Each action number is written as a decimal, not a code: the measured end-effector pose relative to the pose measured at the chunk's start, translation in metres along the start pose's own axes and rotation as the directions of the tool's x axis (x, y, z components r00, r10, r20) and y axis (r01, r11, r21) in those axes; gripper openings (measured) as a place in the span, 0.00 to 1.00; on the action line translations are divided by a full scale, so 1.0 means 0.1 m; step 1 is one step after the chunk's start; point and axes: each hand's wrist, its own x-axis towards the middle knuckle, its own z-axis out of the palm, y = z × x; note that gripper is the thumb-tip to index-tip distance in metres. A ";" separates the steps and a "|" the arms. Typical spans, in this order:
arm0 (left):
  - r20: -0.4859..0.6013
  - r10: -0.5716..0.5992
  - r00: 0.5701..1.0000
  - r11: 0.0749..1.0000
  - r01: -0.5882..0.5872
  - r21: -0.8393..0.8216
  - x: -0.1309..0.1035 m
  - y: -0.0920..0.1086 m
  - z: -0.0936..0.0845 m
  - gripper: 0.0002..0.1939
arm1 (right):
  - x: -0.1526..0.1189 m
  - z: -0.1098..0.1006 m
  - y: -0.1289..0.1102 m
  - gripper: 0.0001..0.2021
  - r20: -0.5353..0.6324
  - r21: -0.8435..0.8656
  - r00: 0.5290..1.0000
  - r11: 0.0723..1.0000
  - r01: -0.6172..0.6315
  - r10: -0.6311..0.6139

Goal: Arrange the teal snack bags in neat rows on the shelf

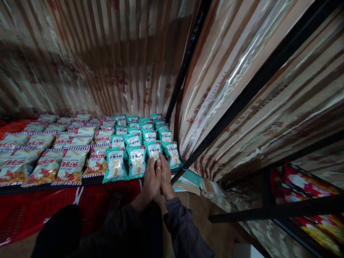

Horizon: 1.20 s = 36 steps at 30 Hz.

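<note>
Teal snack packet [154, 150] sits in the front row of a shelf [67, 184], held between a person's two hands pressed close together. Left hand [151, 181] and right hand [166, 175] both have fingers closed around its lower edge. More teal packets [137, 138] fill the rows behind; white-and-orange packets [71, 163] lie to the left. A red basket [88, 206] stands below the shelf.

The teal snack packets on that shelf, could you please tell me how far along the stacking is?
Done: rows of teal snack packets fill the shelf's right end beside the white and red packets. In hand: both the left hand and right hand press on a front-row packet. Left: nothing shows more stock waiting.
</note>
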 end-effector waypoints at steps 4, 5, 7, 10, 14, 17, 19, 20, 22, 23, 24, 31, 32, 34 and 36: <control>-0.020 0.052 0.998 0.998 -0.052 0.026 -0.01 -0.05 0.01 0.26 | 0.00 0.00 0.02 0.24 0.044 -0.041 0.998 0.998 0.044 -0.042; -0.019 0.064 0.998 0.998 -0.063 0.029 -0.02 -0.06 0.02 0.26 | 0.00 0.00 0.03 0.24 0.049 -0.057 0.997 0.997 0.055 -0.052; -0.022 0.068 0.997 0.997 -0.067 0.032 -0.02 -0.07 0.03 0.27 | 0.02 0.00 0.06 0.24 0.058 -0.086 0.997 0.994 0.063 -0.058; -0.022 0.037 0.999 0.999 -0.037 0.035 -0.01 -0.06 0.03 0.27 | 0.02 -0.01 0.12 0.25 0.072 -0.117 0.996 0.991 0.057 -0.049; -0.035 0.037 0.999 0.999 -0.036 0.023 0.00 -0.05 0.00 0.27 | -0.06 -0.04 0.13 0.24 0.094 -0.126 0.993 0.988 0.089 -0.077; -0.025 0.034 0.999 0.999 -0.033 0.029 0.00 -0.06 -0.01 0.27 | -0.12 -0.05 0.11 0.25 0.110 -0.134 0.988 0.983 0.123 -0.108; -0.010 0.025 1.000 0.999 -0.024 0.045 0.01 -0.06 -0.02 0.27 | -0.13 -0.04 0.10 0.25 0.107 -0.151 0.988 0.981 0.122 -0.107; -0.004 0.022 1.000 0.998 -0.021 0.052 0.01 -0.06 -0.03 0.27 | -0.12 -0.04 0.10 0.25 0.109 -0.159 0.989 0.980 0.117 -0.100; 0.005 0.020 1.000 0.998 -0.020 0.057 0.01 -0.06 -0.04 0.27 | -0.10 -0.03 0.11 0.24 0.113 -0.173 0.990 0.980 0.099 -0.080; 0.009 0.020 1.000 0.998 -0.021 0.054 0.01 -0.05 -0.05 0.27 | -0.09 -0.03 0.11 0.23 0.111 -0.179 0.991 0.980 0.088 -0.069; 0.015 0.021 1.000 0.998 -0.022 0.051 0.02 -0.05 -0.05 0.27 | -0.08 -0.03 0.11 0.23 0.111 -0.181 0.992 0.980 0.083 -0.063; 0.060 0.005 0.998 0.997 -0.010 0.079 0.02 -0.04 -0.06 0.28 | -0.10 -0.06 0.11 0.23 0.115 -0.177 0.988 0.977 0.118 -0.099; 0.058 0.005 0.998 0.997 -0.009 0.074 0.03 -0.05 -0.06 0.28 | -0.10 -0.06 0.11 0.24 0.128 -0.174 0.986 0.977 0.127 -0.105; 0.047 0.009 0.999 0.998 -0.012 0.067 0.04 -0.07 -0.04 0.28 | -0.09 -0.07 0.10 0.24 0.146 -0.175 0.985 0.977 0.121 -0.096; 0.033 0.036 0.999 0.997 -0.038 0.070 0.05 -0.09 -0.02 0.27 | -0.08 -0.08 0.09 0.24 0.141 -0.183 0.987 0.978 0.097 -0.072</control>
